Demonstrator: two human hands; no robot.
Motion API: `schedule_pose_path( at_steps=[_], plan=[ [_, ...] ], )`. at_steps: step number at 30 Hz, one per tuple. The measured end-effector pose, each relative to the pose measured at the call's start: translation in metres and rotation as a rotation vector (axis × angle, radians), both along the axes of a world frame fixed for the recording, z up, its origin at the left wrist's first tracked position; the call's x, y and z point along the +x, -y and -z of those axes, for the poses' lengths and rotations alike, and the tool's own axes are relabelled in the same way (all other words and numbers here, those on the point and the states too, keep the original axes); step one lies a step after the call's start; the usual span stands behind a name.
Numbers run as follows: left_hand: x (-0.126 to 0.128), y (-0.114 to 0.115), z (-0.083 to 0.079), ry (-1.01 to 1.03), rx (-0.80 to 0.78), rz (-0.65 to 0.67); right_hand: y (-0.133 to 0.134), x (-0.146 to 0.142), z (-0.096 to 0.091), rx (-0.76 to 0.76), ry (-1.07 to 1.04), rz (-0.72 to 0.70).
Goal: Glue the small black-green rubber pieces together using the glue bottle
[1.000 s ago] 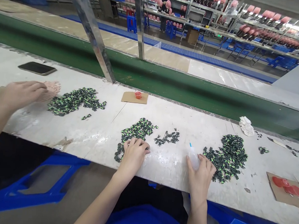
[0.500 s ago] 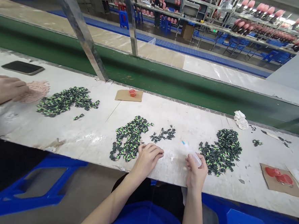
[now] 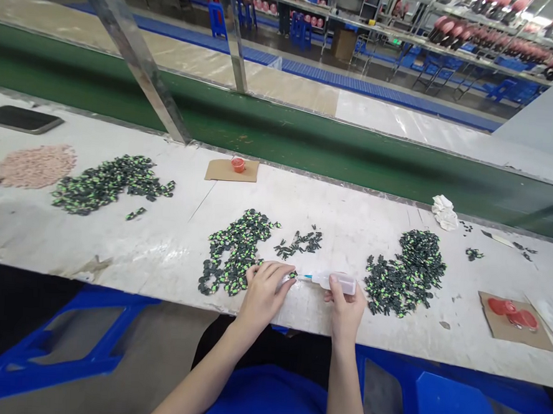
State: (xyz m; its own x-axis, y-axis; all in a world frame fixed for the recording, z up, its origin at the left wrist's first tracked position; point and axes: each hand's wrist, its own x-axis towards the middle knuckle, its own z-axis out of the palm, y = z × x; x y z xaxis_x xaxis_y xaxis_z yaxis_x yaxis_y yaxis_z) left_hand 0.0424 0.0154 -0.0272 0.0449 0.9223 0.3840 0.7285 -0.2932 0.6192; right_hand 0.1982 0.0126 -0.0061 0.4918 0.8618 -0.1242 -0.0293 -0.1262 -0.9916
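Note:
My right hand (image 3: 347, 305) is closed around a clear squeeze bottle (image 3: 337, 281) with a thin blue-based needle tip, held level and pointing left. The tip reaches to the fingers of my left hand (image 3: 268, 288). Those fingers are pinched on a small dark piece with green marks (image 3: 293, 274), mostly hidden. Just left of that hand lies a pile of black and green pieces (image 3: 236, 248). Beyond the hands is a smaller scatter of black pieces (image 3: 300, 243). To the right of the bottle spreads another black and green pile (image 3: 408, 271).
At the left are a pale pink pile (image 3: 38, 166), another black-green pile (image 3: 114, 181) and a phone (image 3: 22, 118). Cardboard (image 3: 213, 170) holds a red cup (image 3: 238, 164). At the right are crumpled tissue (image 3: 444, 212) and cardboard (image 3: 489, 329) with red cups. A metal post (image 3: 139, 67) rises behind.
The bottle has swung from a tilted pose to level, its tip now at my left fingers. My right hand has moved left. The other person's hand at the far left has left the pink pile.

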Motion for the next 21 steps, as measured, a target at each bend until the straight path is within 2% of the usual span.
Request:
schedule_pose_path(
  at_steps=[6,21],
  plan=[
    [-0.0012,-0.0037,-0.0001,0.069,-0.061,0.003,-0.0037,-0.0045,0.0023,-0.024,0.077,0.065],
    [-0.0019,-0.0036,-0.0028,0.074,-0.046,-0.022,-0.0034,-0.0068,-0.0031,-0.085,0.146,-0.026]
  ],
)
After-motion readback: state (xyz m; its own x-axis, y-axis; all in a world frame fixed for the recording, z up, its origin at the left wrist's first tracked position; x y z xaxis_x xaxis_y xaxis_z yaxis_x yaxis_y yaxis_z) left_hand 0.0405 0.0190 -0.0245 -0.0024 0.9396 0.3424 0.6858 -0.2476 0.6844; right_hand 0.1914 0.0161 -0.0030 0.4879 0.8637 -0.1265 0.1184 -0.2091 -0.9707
